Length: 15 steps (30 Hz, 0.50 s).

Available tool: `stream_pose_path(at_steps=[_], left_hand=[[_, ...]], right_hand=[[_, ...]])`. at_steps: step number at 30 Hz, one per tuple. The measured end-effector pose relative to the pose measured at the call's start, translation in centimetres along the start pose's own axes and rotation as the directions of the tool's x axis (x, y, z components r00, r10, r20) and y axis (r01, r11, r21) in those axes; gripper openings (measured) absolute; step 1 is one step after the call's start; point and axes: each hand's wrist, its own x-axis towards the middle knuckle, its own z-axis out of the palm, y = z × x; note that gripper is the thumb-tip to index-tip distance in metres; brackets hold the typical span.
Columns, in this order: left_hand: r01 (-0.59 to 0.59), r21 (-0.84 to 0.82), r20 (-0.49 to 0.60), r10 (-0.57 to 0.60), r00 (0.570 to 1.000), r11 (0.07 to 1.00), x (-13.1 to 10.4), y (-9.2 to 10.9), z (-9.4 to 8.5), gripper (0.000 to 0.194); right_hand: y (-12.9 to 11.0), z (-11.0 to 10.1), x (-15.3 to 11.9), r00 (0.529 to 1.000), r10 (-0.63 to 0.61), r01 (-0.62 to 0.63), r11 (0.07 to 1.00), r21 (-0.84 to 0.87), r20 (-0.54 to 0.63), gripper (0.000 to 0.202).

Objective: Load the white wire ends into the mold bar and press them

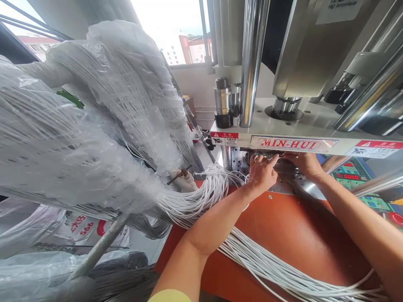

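Press (267,131) darkens space below; we cannot tell either grip | left hand (262,174), right hand (307,165): reaching in, fingers bent | cables (267,256): partly hidden behind left arm (215,222)

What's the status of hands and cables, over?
Left hand and right hand below MIN-HUI sign, grip unclear. White cables lie across orange surface. Left forearm crosses above cables.

The left hand (262,173) is bare, the short sleeve (170,296) pale yellow
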Motion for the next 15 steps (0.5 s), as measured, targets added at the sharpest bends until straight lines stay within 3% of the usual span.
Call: stream_pose_path(at_steps=[5,10,15], left_hand=[[-0.067,0.040,0.082,0.064,0.995,0.997,0.21,-0.15,0.29,0.035],[-0.060,0.047,0.082,0.056,0.995,0.997,0.59,-0.22,0.37,0.026],[-0.071,0.040,0.079,0.067,0.995,0.997,0.38,-0.39,0.14,0.030]], right_hand=[[0.44,-0.28,0.22,0.997,-0.073,0.074,0.995,-0.070,0.010,0.032],[0.12,-0.32,0.06,0.992,-0.128,0.128,0.982,-0.139,0.013,0.037],[-0.13,-0.31,-0.07,0.993,-0.122,0.119,0.975,-0.185,0.000,0.039]])
